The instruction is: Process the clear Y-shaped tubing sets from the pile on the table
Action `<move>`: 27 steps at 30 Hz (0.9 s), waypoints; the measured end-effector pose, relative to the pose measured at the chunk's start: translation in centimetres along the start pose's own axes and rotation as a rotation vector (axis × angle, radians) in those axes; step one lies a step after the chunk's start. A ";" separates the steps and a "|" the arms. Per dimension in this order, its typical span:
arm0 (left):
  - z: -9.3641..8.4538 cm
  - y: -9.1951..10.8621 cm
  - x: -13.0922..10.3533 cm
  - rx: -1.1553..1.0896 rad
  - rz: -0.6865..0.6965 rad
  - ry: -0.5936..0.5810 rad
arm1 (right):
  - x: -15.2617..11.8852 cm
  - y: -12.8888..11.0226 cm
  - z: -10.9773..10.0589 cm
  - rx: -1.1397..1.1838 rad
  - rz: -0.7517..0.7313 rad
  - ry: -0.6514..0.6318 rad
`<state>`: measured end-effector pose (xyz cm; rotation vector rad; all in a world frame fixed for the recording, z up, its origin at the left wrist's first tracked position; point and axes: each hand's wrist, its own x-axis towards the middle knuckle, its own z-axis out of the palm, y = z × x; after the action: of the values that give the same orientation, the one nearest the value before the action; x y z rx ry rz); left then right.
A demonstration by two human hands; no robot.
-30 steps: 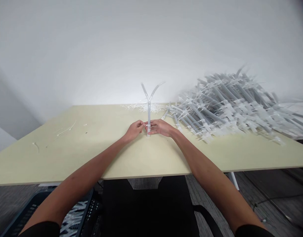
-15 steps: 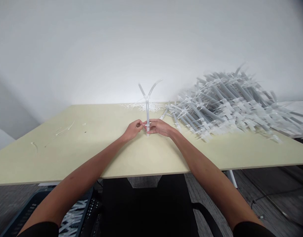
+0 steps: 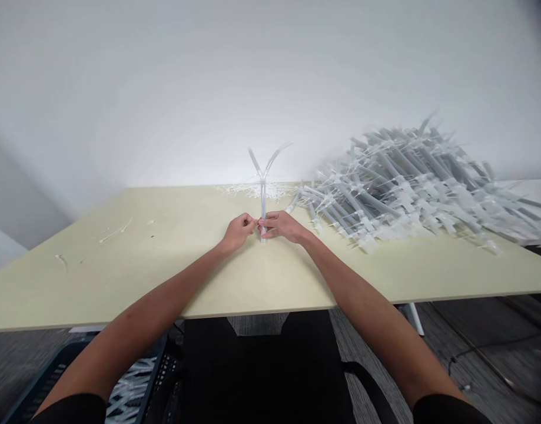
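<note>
A Y-shaped clear tube assembly (image 3: 264,197) stands upright on the table, its two thin branches spread at the top. My right hand (image 3: 281,226) grips its lower part from the right, with the fingers bent around the tube. On the left side, my left hand (image 3: 240,231) is closed in a pinch, its fingertips close against the tube and the right fingertips. What the left fingers pinch is too small to make out. The tube's foot shows just below my right fingers.
A large heap of similar tube assemblies (image 3: 398,182) covers the table's right side. Small white pieces (image 3: 270,191) lie scattered behind the tube. Thin white cable ties (image 3: 116,231) lie at left. Below the table edge stands a dark basket (image 3: 159,368) of tube pieces.
My right fingers have closed in on the tube, the thumb and forefinger now nearer my left fingertips. The tube's top has shifted very slightly right.
</note>
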<state>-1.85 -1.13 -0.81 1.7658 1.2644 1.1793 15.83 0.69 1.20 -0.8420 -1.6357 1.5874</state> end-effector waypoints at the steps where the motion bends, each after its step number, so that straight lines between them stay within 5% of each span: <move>1: 0.1 0.1 -0.1 0.029 0.025 0.020 | 0.1 0.1 0.0 -0.001 0.004 0.012; 7: 0.4 0.9 -1.2 0.199 0.169 0.102 | 0.1 0.0 0.3 -0.023 0.022 0.048; 17: 0.1 0.5 -0.6 -0.015 0.041 0.041 | 0.0 -0.3 1.2 -0.015 -0.038 0.103; 27: 0.5 0.5 -0.4 -0.155 -0.020 -0.017 | 1.0 0.7 1.3 -0.027 -0.252 0.229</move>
<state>-1.24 -1.63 -0.72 1.6437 1.1463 1.2142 14.15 0.84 0.57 -0.7671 -1.5347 1.2506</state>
